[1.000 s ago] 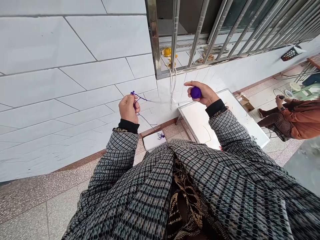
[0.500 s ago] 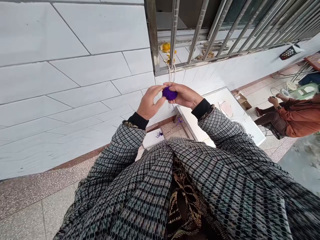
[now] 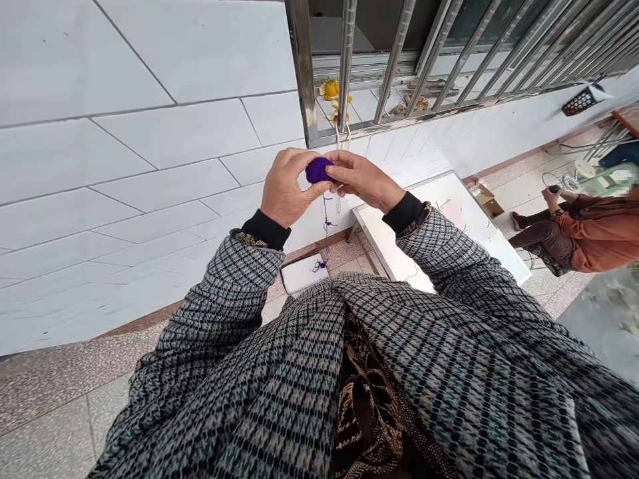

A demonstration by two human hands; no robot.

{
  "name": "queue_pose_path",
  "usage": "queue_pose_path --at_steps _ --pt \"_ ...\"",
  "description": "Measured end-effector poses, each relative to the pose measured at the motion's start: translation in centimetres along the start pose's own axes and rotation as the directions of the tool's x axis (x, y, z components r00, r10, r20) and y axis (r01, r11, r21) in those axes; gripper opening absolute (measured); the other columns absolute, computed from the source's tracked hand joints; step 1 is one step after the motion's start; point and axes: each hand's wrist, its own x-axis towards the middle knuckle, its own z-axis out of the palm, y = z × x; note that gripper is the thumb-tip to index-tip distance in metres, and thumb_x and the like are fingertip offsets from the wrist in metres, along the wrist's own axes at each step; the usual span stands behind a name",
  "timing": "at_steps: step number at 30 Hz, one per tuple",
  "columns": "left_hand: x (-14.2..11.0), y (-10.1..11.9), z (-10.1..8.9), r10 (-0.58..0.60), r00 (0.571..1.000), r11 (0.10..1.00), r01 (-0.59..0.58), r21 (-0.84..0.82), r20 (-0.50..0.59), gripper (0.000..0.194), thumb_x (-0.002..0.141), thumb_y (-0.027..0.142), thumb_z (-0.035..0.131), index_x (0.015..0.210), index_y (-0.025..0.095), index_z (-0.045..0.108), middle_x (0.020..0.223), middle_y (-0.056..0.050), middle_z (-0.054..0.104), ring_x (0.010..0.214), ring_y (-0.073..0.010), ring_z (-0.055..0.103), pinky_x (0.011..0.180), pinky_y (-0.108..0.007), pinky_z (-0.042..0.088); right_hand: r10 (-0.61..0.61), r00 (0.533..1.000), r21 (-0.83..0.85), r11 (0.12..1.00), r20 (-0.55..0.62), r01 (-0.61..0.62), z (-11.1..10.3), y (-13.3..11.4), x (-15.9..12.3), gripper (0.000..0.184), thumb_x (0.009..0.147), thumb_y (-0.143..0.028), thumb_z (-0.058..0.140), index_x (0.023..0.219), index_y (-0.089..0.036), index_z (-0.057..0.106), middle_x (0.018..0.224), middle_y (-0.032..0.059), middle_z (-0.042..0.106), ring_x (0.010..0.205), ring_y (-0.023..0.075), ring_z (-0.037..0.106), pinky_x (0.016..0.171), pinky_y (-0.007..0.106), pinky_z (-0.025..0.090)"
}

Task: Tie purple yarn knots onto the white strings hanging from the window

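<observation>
Holding one ball [image 3: 318, 171]: purple, roundish, no clear long axis, directly between my hands, neither one nearer. Left hand [image 3: 285, 186]: part-closed, fingers curved over the ball's left side, thumb just beneath. Right hand [image 3: 366, 178]: thumb and fingers closed on its right side. One knotted strand [image 3: 327, 225], hanging below the ball towards a tangle [image 3: 319, 266] at a white pad [image 3: 294, 277]. One bench [image 3: 384, 236], lower right.

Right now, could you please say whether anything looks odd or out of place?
Yes: the purple strand hanging below the yarn ball, held between the left hand and right hand, looks knotted, not smooth, with a tangle near its lower end. Yellow scraps, perhaps peel, lie untidily behind the window bars.
</observation>
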Motion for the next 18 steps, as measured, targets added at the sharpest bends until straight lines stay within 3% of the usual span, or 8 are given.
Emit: queue_pose_path --at_steps 4,7,9,11,14,16,18 --pt "0.4 -0.3 0.4 0.075 0.995 0.995 -0.079 -0.062 -0.068 0.055 0.086 0.063 0.083 0.121 0.023 0.072 0.125 -0.010 0.070 0.123 -0.0287 0.065 0.114 -0.053 0.053 0.033 0.998 0.104 0.994 0.056 -0.038 0.5 0.1 0.6 0.028 0.100 -0.029 0.076 0.116 -0.015 0.057 0.080 -0.0026 0.064 0.067 0.0060 0.062 0.057 0.014 0.046" --pt "0.4 0.4 1.2 0.001 0.997 0.965 -0.022 -0.263 -0.081 0.061 0.085 0.071 0.079 0.121 0.024 0.072 0.128 -0.010 0.069 0.131 -0.0304 0.065 0.110 -0.047 0.056 0.053 0.997 0.151 0.987 0.054 -0.060 0.7 0.1 0.7 0.026 0.101 -0.029 0.075 0.112 -0.016 0.056 0.077 -0.0037 0.062 0.061 0.0060 0.059 0.053 0.014 0.046" --pt "0.1 1.0 1.7 -0.107 0.994 0.903 0.083 -0.421 -0.033 0.061 0.089 0.072 0.074 0.126 0.024 0.070 0.123 -0.009 0.071 0.124 -0.0282 0.070 0.100 -0.040 0.060 0.052 0.998 0.186 0.981 0.028 -0.057 0.7 -0.5 0.6 0.025 0.101 -0.031 0.075 0.108 -0.017 0.056 0.076 -0.0039 0.062 0.056 0.0057 0.056 0.051 0.015 0.045" --pt "-0.3 1.5 2.0 -0.224 0.972 0.820 0.227 -0.526 0.071 0.054 0.095 0.065 0.070 0.128 0.022 0.069 0.104 -0.007 0.074 0.095 -0.0206 0.077 0.082 -0.033 0.062 0.044 0.999 0.230 0.972 -0.024 -0.037 0.6 -1.4 0.6 0.021 0.104 -0.030 0.071 0.105 -0.017 0.055 0.077 -0.0032 0.062 0.055 0.0051 0.054 0.051 0.015 0.046" --pt "-1.0 2.2 2.1 -0.354 0.921 0.756 0.385 -0.529 0.164 0.030 0.101 0.045 0.067 0.107 0.016 0.072 0.066 0.001 0.060 0.052 -0.0095 0.057 0.055 -0.023 0.050 0.020 0.987 0.300 0.953 -0.158 0.029 0.0 -2.8 1.1 0.017 0.107 -0.027 0.065 0.102 -0.018 0.052 0.082 -0.0023 0.062 0.056 0.0041 0.056 0.053 0.014 0.049" --pt "-1.3 2.8 2.0 -0.383 0.905 0.771 0.423 -0.477 0.183 0.022 0.100 0.032 0.063 0.090 0.014 0.070 0.055 0.005 0.048 0.044 -0.0074 0.045 0.049 -0.020 0.041 -0.016 0.971 0.294 0.952 -0.239 0.088 -0.7 -3.1 2.0 0.020 0.105 -0.030 0.067 0.103 -0.019 0.050 0.084 -0.0026 0.060 0.058 0.0040 0.058 0.056 0.014 0.050" --pt "-1.5 3.5 1.8 -0.349 0.901 0.796 0.429 -0.426 0.256 0.020 0.097 0.024 0.060 0.082 0.014 0.069 0.052 0.005 0.046 0.045 -0.0076 0.043 0.049 -0.020 0.039 -0.073 0.948 0.213 0.966 -0.310 0.144 -1.2 -2.6 3.0 0.025 0.102 -0.032 0.071 0.104 -0.021 0.049 0.085 -0.0032 0.059 0.060 0.0046 0.057 0.057 0.014 0.050"
